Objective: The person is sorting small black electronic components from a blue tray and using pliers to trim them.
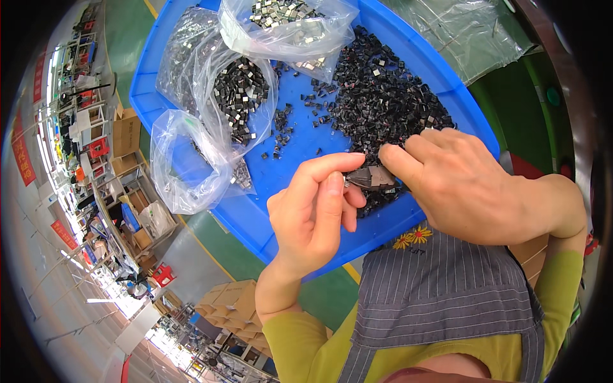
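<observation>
While the left hand's [310, 214] fingers pinch a small dark block [371, 178], the right hand's [463, 182] unclear, a broad blue plastic tray [246, 223] overlies green floor [319, 300].

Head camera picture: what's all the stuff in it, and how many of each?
Tray: one, blue, centre
Loose bits: too many to count, mostly black, heaped in the tray
Plastic bags: at least three, clear, tray's left and top
Bagged bits: many, black and silver, inside bags
Plastic sheet: clear, top right
Cardboard boxes: several, brown, lower left
Banners: several, red, far left
Small piece: one, dark and greyish-brown, between the hands
Apron: one, dark striped, bottom
Sleeves: two, yellow-green, bottom
Left hand: one, bare, centre
Right hand: one, bare, right
</observation>
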Demonstrator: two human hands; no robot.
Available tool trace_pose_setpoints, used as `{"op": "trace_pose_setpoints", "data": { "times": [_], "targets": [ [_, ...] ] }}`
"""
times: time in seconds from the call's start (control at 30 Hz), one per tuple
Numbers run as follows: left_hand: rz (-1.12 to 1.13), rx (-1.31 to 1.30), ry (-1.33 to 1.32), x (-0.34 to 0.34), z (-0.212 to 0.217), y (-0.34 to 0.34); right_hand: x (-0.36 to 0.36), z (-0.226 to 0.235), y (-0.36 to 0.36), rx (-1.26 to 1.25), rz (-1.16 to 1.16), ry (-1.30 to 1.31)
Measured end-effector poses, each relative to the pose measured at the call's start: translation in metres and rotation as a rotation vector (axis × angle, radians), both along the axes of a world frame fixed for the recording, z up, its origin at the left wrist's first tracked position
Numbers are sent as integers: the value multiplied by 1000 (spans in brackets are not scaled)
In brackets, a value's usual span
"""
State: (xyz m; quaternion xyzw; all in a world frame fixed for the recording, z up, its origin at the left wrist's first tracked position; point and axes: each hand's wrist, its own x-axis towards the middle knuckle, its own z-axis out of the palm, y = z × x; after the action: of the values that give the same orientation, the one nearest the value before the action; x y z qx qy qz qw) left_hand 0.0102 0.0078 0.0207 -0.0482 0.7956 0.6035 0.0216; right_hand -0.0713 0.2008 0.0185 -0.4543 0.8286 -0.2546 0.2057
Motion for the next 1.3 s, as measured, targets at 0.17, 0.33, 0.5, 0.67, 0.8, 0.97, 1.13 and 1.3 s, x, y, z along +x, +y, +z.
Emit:
{"op": "trace_pose_setpoints", "data": {
  "times": [0.17, 0.33, 0.5, 0.67, 0.8, 0.97, 1.13, 1.3],
  "targets": [
    [10, 132, -30, 0, 1, -1, -11, 6, 0, 9, 59, -423],
    [10, 193, -54, 1, 2, -4, -10, 0, -1, -125, 57, -414],
    [-6, 246, -80, 0, 2, -6, -15, 3, -3, -90, 72, -483],
    [46, 223, -47, -1, 1, -7, -10, -3, -1, -167, 44, -384],
    [78, -7, -198, -10, -5, -4, -11, -9, 0, -336, -141, -326],
    [-277, -201, -157, -4, -38, 26, -11, -27, -1, -533, -432, -475],
    [-218, -284, -163, -14, -31, 14, -8, -28, 3, -576, -397, -375],
    [289, -766, 28, -47, -39, -47, 0, -32, 15, -554, -286, -57]
  ]
}}
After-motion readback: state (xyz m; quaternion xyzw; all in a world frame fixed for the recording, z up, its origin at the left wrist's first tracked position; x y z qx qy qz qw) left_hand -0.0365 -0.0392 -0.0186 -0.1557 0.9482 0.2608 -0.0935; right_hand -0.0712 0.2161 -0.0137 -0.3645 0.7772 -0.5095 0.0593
